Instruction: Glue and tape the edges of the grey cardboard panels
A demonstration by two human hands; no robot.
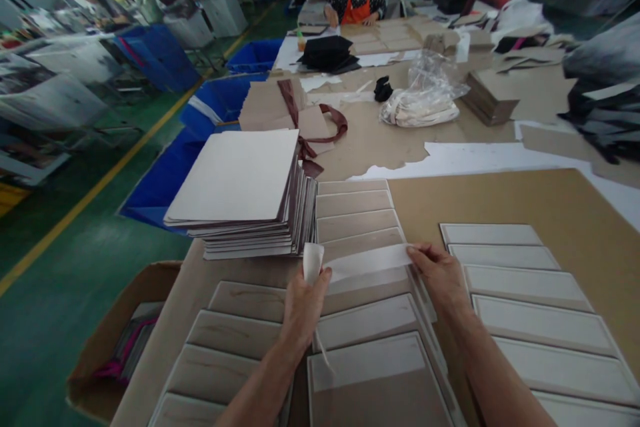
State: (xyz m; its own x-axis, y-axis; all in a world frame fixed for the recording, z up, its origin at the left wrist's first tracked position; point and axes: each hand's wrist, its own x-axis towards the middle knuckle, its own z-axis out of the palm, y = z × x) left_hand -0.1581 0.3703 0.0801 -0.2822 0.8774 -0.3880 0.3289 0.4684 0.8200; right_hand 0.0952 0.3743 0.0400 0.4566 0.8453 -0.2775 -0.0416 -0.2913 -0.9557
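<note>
A white strip of tape (370, 263) is stretched between my two hands, over the middle row of overlapping beige panels (375, 387). My left hand (304, 303) is closed around the strip's left part, with a folded or rolled end standing up above the fingers. A thin white tail hangs below that hand. My right hand (440, 273) pinches the strip's right end between thumb and fingers, near the panels' right edge. Several panels in this row carry a pale band along their upper edge.
A tall stack of white boards (240, 173) stands to the left. Overlapping panels lie in a left row (225, 333) and a right row (545, 320). Blue bins (165, 173) and a cardboard box (95, 353) flank the table. Across it, a person in an orange apron (356, 3) works.
</note>
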